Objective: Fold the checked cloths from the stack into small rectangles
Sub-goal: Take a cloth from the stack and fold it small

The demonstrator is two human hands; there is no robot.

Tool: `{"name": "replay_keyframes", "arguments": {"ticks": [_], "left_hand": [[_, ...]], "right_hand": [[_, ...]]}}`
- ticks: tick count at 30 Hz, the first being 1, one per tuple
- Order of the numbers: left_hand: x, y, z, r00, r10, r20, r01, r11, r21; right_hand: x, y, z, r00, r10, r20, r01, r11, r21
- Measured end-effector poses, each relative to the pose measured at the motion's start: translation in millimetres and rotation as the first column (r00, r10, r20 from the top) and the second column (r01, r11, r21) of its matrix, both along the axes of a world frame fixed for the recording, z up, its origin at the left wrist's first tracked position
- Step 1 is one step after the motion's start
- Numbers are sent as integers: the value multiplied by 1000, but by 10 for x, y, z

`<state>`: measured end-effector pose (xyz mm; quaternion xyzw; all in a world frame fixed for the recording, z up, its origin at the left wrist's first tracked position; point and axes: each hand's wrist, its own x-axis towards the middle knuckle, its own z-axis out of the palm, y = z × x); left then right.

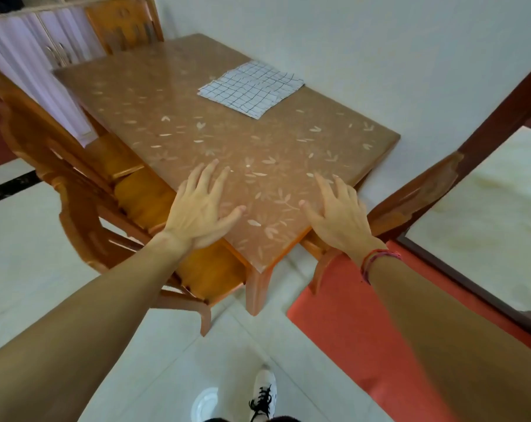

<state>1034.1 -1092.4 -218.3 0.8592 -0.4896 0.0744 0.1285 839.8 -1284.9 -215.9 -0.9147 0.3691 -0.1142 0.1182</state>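
At the very start, no folding done yet. Resting flat on the near corner of the brown leaf-patterned surface [154,95]: left hand [201,205] and right hand [337,211], fingers [210,172] spread wide, holding nothing. Lying flat at the far side, well apart from both hands: stack of white checked cloths with dark lines [252,88]. Nearly square, one corner pointing this way; cannot tell a long side. Next: reach far over, pinch just the top cloth.
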Motion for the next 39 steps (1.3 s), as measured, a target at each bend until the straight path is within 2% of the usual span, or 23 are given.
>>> {"name": "replay_keyframes", "arguments": {"ticks": [10,28,39], "left_hand": [[768,-692,-185,997,42,-71,-38,998,46],[2516,-1845,-572,979,-35,-199,55,994,99],[2956,-2320,-706,977,-10,-213,37,992,123]], "right_hand": [[907,-791,-155,996,34,-86,-30,998,52],[2534,-1747,-444,985,-31,-169,48,994,97],[3113,-2222,-526,988,-10,-152,29,993,117]]}}
